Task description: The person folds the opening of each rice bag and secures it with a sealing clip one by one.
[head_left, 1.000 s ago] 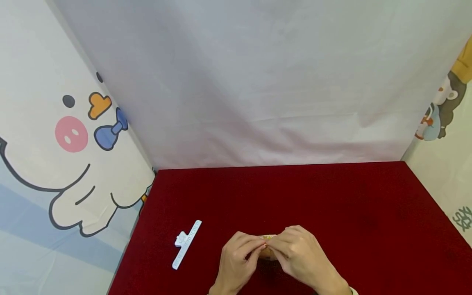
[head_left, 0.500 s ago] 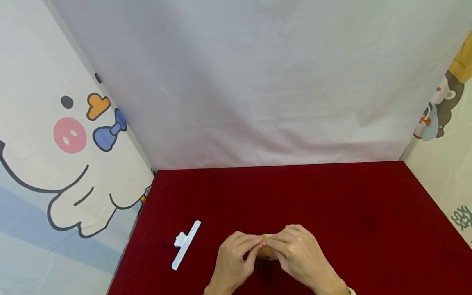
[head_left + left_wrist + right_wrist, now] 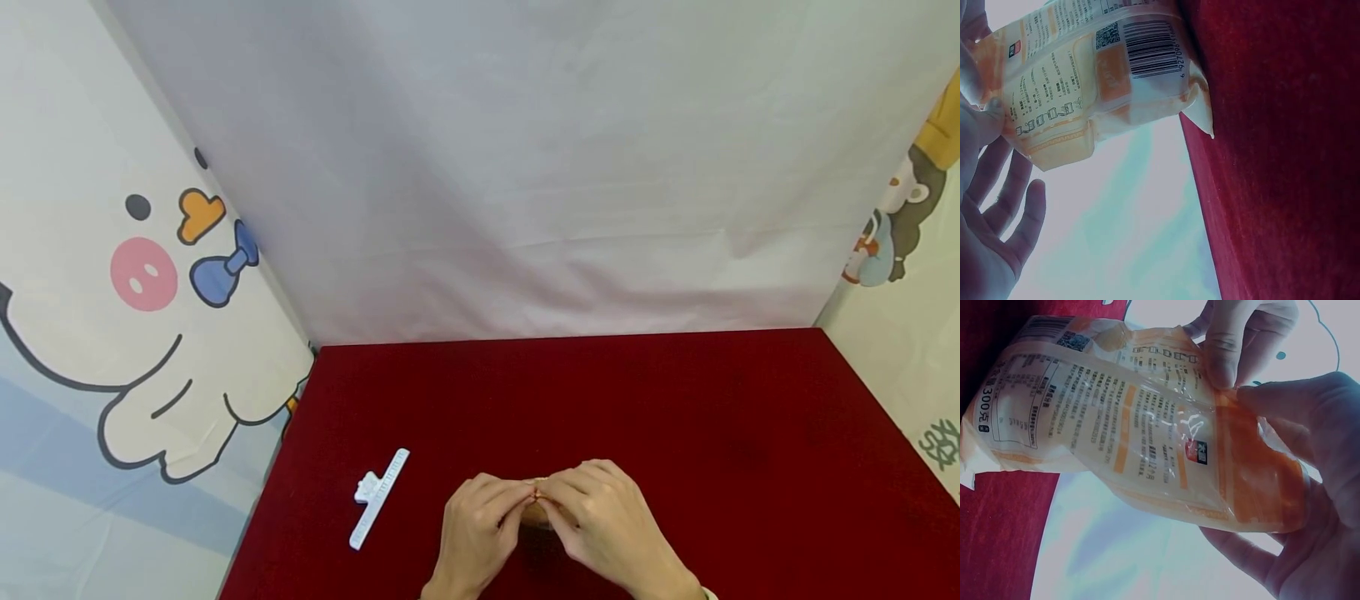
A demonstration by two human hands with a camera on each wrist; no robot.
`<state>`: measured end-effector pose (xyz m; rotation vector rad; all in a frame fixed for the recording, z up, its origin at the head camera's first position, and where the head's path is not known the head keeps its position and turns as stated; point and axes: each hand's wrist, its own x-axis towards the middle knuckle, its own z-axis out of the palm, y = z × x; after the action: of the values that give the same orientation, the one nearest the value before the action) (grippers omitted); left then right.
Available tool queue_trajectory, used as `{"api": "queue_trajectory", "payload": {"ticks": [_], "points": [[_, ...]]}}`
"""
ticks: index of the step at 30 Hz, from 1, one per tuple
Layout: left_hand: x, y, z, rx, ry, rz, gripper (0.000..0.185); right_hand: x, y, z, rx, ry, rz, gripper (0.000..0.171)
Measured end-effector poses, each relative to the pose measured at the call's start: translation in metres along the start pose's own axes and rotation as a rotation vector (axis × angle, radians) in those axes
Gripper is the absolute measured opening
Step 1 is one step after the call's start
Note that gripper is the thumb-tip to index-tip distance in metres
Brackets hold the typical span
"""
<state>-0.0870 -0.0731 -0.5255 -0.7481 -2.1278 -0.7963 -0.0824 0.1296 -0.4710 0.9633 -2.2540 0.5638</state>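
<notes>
Over the red table (image 3: 675, 400), the printed bag (image 3: 1147, 412) is held up, its lower end close to the cloth; less of its top shows than a second ago, so work at that edge seems to continue, though whether it is torn I cannot tell (fingers cover it). The right hand (image 3: 606, 518) has drawn its thumb inward; it and the left hand (image 3: 480, 527) pinch the edge, wrists angled together. Beyond lies the white clip (image 3: 379, 500), untouched.

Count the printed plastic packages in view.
1: the orange-and-white printed plastic package, pinched at its upper end by the left hand and right hand, over the red table. No other shows, but the hands could hide one.
</notes>
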Motion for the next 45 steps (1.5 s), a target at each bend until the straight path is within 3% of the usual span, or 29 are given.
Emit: {"api": "queue_trajectory", "payload": {"ticks": [5,11,14,17,24,30,34,40,42,45], "points": [[0.001,0.001,-0.001,-0.007,-0.015,-0.008,0.013,0.0,0.0,0.002,-0.014,-0.001,-0.026,0.028],[-0.002,0.001,-0.007,-0.024,-0.161,-0.101,0.018,0.0,0.0,0.002,-0.035,-0.008,-0.04,0.032],[-0.003,-0.002,-0.01,-0.006,-0.206,-0.108,0.02,0.0,0.001,0.002,-0.054,-0.02,-0.04,0.036],[-0.004,-0.004,-0.01,0.022,-0.201,-0.111,0.02,-0.001,0.001,0.002,-0.061,-0.023,-0.04,0.038],[-0.005,-0.007,-0.007,0.068,-0.11,-0.087,0.018,0.001,0.001,-0.006,0.01,-0.05,-0.001,0.033],[-0.005,-0.007,-0.006,0.09,-0.103,-0.088,0.021,0.002,0.004,-0.017,0.024,-0.065,0.079,0.03],[-0.005,-0.006,-0.007,0.09,-0.13,-0.119,0.021,0.0,0.009,-0.018,0.019,-0.051,0.057,0.032],[-0.006,-0.006,-0.015,0.013,-0.258,-0.221,0.024,0.0,0.013,-0.015,0.02,-0.015,-0.013,0.035],[-0.006,-0.008,-0.017,0.027,-0.267,-0.226,0.024,0.0,0.014,-0.015,0.017,-0.007,-0.027,0.036],[-0.007,-0.011,-0.016,0.073,-0.229,-0.188,0.026,0.0,0.016,-0.016,0.01,-0.004,-0.042,0.037]]}}
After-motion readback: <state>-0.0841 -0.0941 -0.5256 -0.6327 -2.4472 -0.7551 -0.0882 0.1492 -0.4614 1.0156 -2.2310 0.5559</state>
